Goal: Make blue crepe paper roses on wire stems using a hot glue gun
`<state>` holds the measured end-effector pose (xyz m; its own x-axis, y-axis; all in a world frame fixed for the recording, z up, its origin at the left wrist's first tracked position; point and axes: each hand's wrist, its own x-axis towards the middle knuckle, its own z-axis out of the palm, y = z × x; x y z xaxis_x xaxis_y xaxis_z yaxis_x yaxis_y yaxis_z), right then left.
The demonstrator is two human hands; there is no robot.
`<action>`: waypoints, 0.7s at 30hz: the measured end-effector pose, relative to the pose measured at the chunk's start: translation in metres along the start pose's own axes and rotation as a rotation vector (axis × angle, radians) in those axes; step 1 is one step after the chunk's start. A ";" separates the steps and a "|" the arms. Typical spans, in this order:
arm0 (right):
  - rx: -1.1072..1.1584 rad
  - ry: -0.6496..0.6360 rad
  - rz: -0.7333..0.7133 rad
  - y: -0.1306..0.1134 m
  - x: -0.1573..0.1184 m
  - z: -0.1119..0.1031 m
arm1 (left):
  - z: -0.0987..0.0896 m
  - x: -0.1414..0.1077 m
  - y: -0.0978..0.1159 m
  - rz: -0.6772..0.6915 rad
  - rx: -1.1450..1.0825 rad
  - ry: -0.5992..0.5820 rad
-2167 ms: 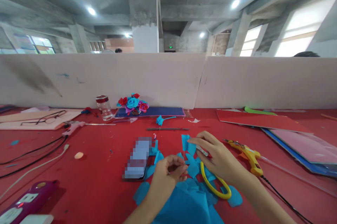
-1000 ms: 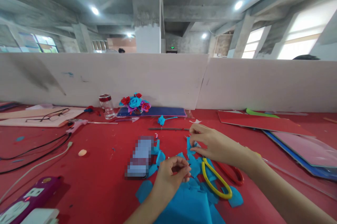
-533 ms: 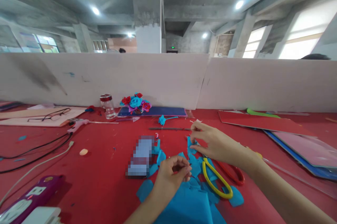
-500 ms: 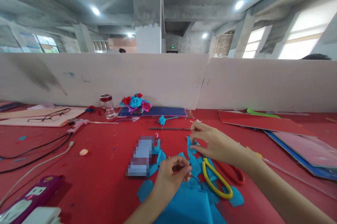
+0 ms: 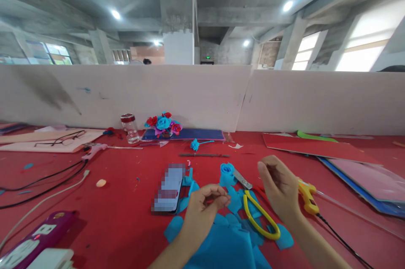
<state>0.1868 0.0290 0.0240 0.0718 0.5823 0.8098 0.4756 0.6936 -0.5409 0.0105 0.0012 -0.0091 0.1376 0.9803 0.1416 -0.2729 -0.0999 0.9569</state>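
Blue flower (image 5: 227,170), just beyond left hand (image 5: 204,205)

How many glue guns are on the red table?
2: a pink glue gun at the left, and a yellow glue gun at the right, partly hidden by the right hand. I see no others.

A curled blue paper flower (image 5: 227,170) faces upward.

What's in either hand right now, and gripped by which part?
The left hand is pinched below the rolled blue flower, probably on its stem, though the contact can't be made out. The right hand looks empty.
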 end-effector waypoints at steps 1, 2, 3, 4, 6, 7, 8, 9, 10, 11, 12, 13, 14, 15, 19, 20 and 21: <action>0.036 -0.033 -0.009 0.003 -0.008 0.001 | 0.000 -0.001 0.000 0.015 0.012 0.007; 0.079 -0.097 -0.031 0.005 -0.015 0.003 | -0.001 -0.001 0.000 0.026 0.024 0.010; 0.126 -0.176 -0.049 0.006 -0.022 0.005 | -0.001 -0.001 0.000 0.037 0.040 0.006; 0.176 -0.260 -0.060 0.007 -0.027 0.008 | -0.001 -0.002 -0.001 0.052 0.059 0.002; 0.268 -0.406 -0.040 0.009 -0.036 0.014 | -0.002 -0.003 -0.002 0.077 0.097 -0.010; 0.298 -0.455 -0.020 0.009 -0.040 0.017 | -0.003 -0.003 -0.002 0.090 0.114 -0.012; 0.311 -0.490 0.000 0.009 -0.042 0.019 | -0.003 -0.003 -0.002 0.102 0.128 -0.013; 0.310 -0.517 0.018 0.008 -0.045 0.021 | -0.003 -0.003 -0.002 0.111 0.140 -0.015; 0.298 -0.536 0.036 0.008 -0.047 0.023 | -0.003 -0.003 -0.002 0.117 0.150 -0.017; 0.278 -0.550 0.062 0.007 -0.048 0.025 | -0.002 -0.003 -0.001 0.120 0.158 -0.020; 0.257 -0.562 0.092 0.007 -0.050 0.026 | -0.002 -0.003 -0.001 0.121 0.162 -0.020; 0.239 -0.573 0.125 0.006 -0.051 0.027 | -0.002 -0.003 0.000 0.119 0.163 -0.019; 0.225 -0.577 0.161 0.006 -0.051 0.028 | -0.002 -0.002 0.000 0.113 0.161 -0.014; 0.215 -0.579 0.196 0.005 -0.052 0.029 | -0.002 -0.002 -0.001 0.107 0.156 -0.004; 0.196 -0.601 0.301 0.002 -0.051 0.029 | -0.004 0.002 -0.004 0.051 0.127 0.021; 0.194 -0.618 0.319 0.001 -0.051 0.029 | -0.004 0.003 -0.005 0.033 0.115 0.018; 0.197 -0.639 0.336 0.001 -0.051 0.029 | -0.005 0.004 -0.006 0.015 0.100 0.014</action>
<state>0.1579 0.0125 -0.0243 -0.3663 0.8674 0.3368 0.3479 0.4633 -0.8150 0.0083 0.0062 -0.0154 0.1203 0.9809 0.1529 -0.1780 -0.1303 0.9754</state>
